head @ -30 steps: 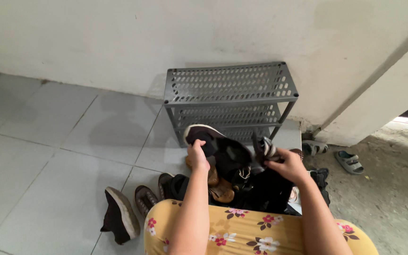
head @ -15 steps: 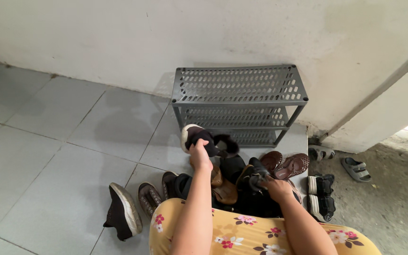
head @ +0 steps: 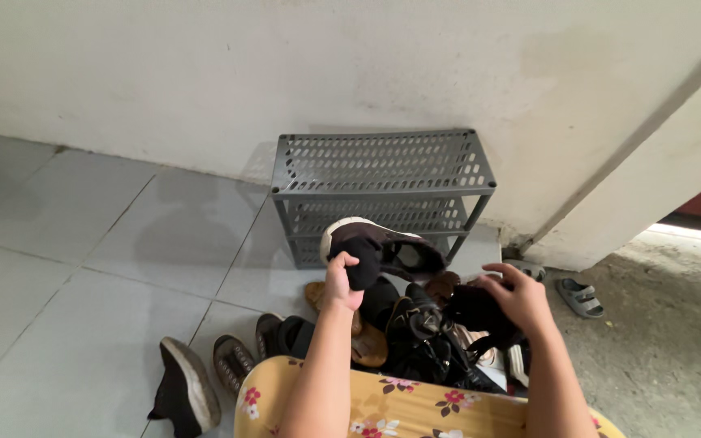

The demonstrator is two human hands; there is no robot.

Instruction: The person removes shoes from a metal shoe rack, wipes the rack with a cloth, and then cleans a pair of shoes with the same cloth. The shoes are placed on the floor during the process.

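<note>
My left hand (head: pixel 341 281) grips the toe of a black sneaker with a white sole (head: pixel 379 247), held up in front of the grey perforated shoe rack (head: pixel 379 182). My right hand (head: pixel 517 298) closes on a second black shoe (head: pixel 470 310), lifted just above a heap of dark shoes and brown sandals (head: pixel 411 328) by my knees. My lap is covered by yellow flowered cloth (head: pixel 399 405).
A black sneaker (head: pixel 182 391) lies tipped on its side on the grey tiles at lower left, with a brown lace-up shoe (head: pixel 233 362) beside it. A grey sandal (head: pixel 579 296) sits on rough concrete at right. The white wall stands behind the rack.
My right hand has come up out of the heap with a black shoe in it. My left hand has held the sneaker at much the same height before the rack.
</note>
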